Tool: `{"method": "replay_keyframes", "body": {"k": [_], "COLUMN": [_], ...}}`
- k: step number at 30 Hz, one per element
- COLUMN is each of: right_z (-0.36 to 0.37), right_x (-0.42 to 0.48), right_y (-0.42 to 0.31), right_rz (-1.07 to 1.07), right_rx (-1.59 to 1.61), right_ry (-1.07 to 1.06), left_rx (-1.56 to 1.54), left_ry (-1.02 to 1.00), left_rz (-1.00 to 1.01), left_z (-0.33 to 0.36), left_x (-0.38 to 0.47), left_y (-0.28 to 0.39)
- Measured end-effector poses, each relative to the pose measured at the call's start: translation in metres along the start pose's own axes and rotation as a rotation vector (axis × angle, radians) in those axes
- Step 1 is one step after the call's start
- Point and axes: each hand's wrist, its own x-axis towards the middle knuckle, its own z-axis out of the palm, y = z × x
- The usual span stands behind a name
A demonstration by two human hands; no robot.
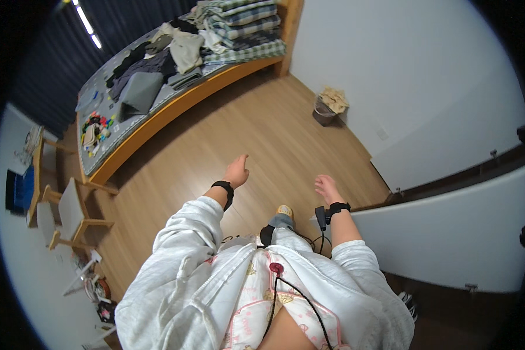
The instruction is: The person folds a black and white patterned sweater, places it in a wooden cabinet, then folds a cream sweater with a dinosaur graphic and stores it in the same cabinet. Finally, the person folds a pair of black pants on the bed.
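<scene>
Over the wood floor, my left hand reaches forward with nothing in it, a black band around its wrist. My right hand hangs to the right, empty, its fingers loosely bent. A black strap with a small black device and a cable sits at the right wrist. Below and between the hands, a yellow shoe stands on the floor. The nearest furniture to my right hand is an open white door panel.
A wooden bed holds clothes, folded plaid bedding, a grey cushion and small colourful toys. A waste bin stands by the white wall. Wooden chairs and a desk are at left.
</scene>
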Motion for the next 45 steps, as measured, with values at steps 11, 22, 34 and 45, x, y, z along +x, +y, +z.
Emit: {"method": "replay_keyframes", "body": {"k": [11,22,34,45], "right_z": [0.006,0.06,0.226,0.392], "right_x": [0.147,0.233,0.309,0.324], "right_y": [-0.072,-0.139,-0.185,-0.212], "right_rz": [0.069,0.101,0.132,0.065], "right_rx": [0.089,0.09,-0.084,-0.161], "right_ry": [-0.033,-0.237,-0.274,-0.414], "left_rx": [-0.003,-0.031,-0.014,-0.052], "left_ry": [0.177,0.318,0.36,0.412], "left_rz": [-0.262,-0.416,-0.531,-0.628], "left_z": [-0.022,-0.022,-0.098,-0.201], "left_x": [0.076,0.115,0.147,0.148], "left_y": [-0.034,-0.069,-0.181,-0.289]}}
